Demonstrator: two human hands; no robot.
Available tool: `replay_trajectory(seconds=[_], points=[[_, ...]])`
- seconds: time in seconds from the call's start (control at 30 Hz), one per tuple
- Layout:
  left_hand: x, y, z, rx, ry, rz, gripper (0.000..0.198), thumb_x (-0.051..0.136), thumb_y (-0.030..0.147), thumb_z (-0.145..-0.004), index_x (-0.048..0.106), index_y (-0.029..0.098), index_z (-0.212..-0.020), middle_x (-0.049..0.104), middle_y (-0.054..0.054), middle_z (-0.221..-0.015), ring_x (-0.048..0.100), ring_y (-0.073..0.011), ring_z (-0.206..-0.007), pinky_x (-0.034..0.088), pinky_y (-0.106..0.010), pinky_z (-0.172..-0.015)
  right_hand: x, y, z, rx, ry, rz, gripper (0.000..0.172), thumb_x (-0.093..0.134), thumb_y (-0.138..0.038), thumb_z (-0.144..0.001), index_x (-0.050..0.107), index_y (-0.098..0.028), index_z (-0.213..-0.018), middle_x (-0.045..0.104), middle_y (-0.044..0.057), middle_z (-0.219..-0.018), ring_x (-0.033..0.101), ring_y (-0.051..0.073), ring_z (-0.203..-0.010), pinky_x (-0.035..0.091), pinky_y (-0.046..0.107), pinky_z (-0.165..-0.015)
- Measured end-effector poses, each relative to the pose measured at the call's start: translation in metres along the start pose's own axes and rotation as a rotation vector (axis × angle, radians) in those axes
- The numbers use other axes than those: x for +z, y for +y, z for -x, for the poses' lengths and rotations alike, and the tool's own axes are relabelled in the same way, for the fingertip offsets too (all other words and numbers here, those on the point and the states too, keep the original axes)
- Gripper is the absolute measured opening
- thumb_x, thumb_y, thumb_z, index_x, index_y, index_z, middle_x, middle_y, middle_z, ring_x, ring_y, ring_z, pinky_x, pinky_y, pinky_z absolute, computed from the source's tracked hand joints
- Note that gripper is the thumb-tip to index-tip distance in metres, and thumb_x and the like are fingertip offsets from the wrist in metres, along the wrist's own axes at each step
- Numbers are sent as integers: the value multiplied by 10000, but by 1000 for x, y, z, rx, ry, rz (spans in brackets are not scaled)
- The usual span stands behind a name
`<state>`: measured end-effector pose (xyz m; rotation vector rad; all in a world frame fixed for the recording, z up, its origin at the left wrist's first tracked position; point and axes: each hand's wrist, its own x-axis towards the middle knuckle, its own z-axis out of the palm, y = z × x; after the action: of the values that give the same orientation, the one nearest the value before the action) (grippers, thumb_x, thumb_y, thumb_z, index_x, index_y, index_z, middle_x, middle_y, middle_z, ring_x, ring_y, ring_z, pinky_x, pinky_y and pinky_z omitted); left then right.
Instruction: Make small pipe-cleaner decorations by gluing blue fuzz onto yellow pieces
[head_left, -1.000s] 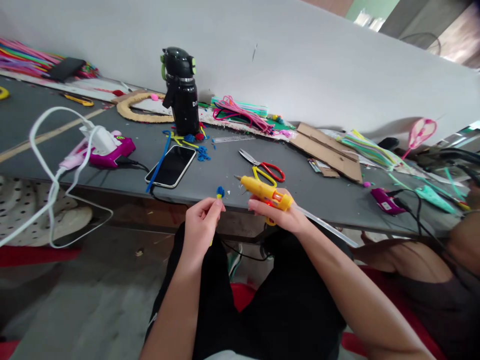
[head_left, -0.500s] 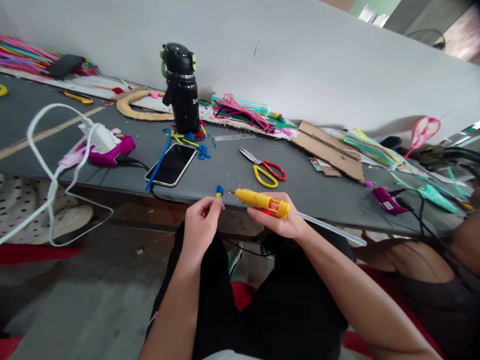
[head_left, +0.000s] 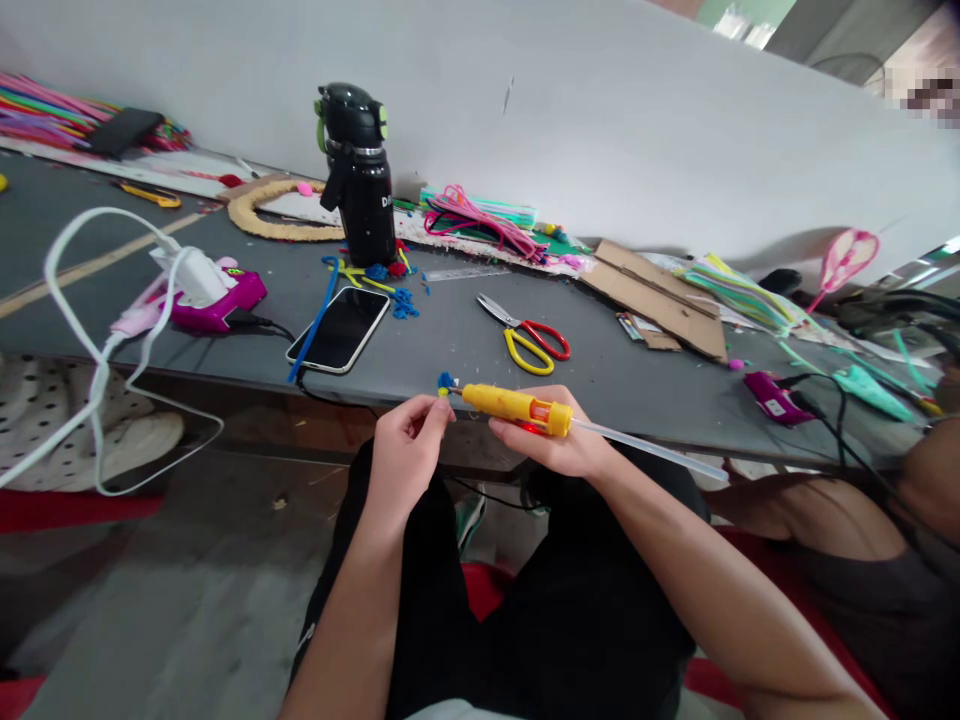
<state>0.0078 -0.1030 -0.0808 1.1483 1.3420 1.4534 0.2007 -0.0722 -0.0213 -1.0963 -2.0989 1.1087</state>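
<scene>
Between thumb and finger, my left hand (head_left: 411, 442) pinches a small blue-and-yellow pipe cleaner piece (head_left: 445, 383) at the table's front edge. My right hand (head_left: 559, 440) is wrapped round a yellow hot glue gun (head_left: 499, 402), with a clear glue stick (head_left: 652, 450) sticking out of its back. The gun's metal nozzle is at the piece; whether it touches is too small to tell. Beyond my right hand, scissors (head_left: 525, 335) with one red and one yellow handle lie on the grey table (head_left: 442, 330). A phone (head_left: 341, 330) with a blue pipe cleaner (head_left: 315, 325) across it lies left.
A black bottle (head_left: 364, 180) stands at the back, with blue, yellow and red scraps (head_left: 405, 303) by its base. A purple power adapter (head_left: 217, 303) with white cables is at left, another (head_left: 778, 400) at right. Cardboard (head_left: 660, 300) lies at the back right. Another person's arm (head_left: 810, 515) is at far right.
The glue gun has shifted slightly left and the pipe cleaner piece slightly right, so the nozzle has closed the gap to the piece. Both hands keep their grips.
</scene>
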Motion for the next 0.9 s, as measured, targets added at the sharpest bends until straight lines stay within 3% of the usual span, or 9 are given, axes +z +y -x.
replay_trajectory(seconds=[0.9], points=[[-1, -1, 1, -13, -33, -23, 290, 616, 392, -909, 658, 169, -726, 502, 19, -590, 418, -96, -536, 302, -224, -486, 1, -5, -2, 79, -15, 64, 351, 648, -377, -818, 469, -189, -582, 402, -30, -525, 335, 85, -494, 265, 268, -473]])
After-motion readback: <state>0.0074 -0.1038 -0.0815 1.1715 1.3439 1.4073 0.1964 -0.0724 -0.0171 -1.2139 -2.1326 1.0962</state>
